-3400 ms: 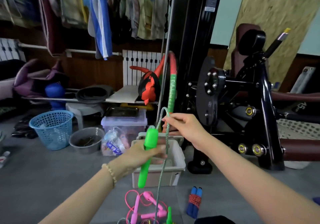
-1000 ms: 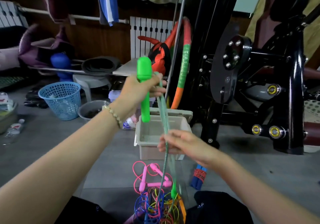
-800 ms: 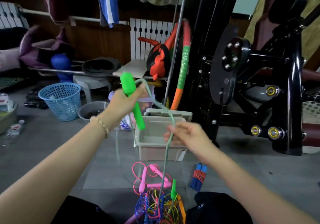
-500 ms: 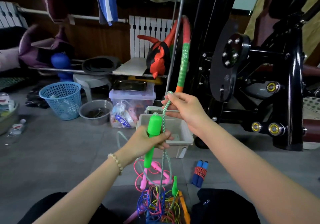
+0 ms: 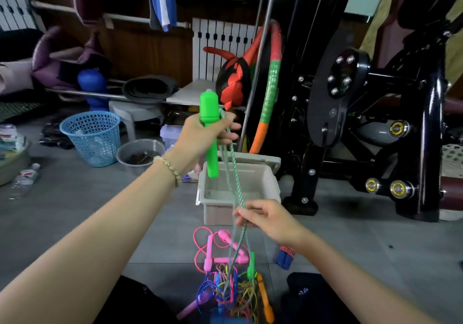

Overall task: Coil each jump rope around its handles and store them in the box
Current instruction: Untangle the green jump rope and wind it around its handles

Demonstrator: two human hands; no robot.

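Observation:
My left hand (image 5: pixel 204 137) grips a bright green jump-rope handle (image 5: pixel 210 133), held upright above the open grey box (image 5: pixel 238 193). The green-and-white braided rope (image 5: pixel 234 171) runs down from that hand in a few strands to my right hand (image 5: pixel 265 219), which pinches it in front of the box. Below, the rope drops to its second green handle (image 5: pixel 251 266), hanging just above a tangled pile of coloured ropes (image 5: pixel 233 291). A pink rope (image 5: pixel 220 251) lies loose on the floor. A coiled blue-handled rope (image 5: pixel 285 256) lies to the right.
A black weight machine (image 5: pixel 375 113) stands right of the box. A blue mesh basket (image 5: pixel 91 138) and a grey bowl (image 5: pixel 140 152) sit on the floor at left, with a plastic bottle (image 5: pixel 23 178). A striped hoop (image 5: pixel 269 90) leans behind the box.
My left hand has risen with the green handle from below to above the box. My right hand has dropped from above the handle to low in front of the box, still on the rope.

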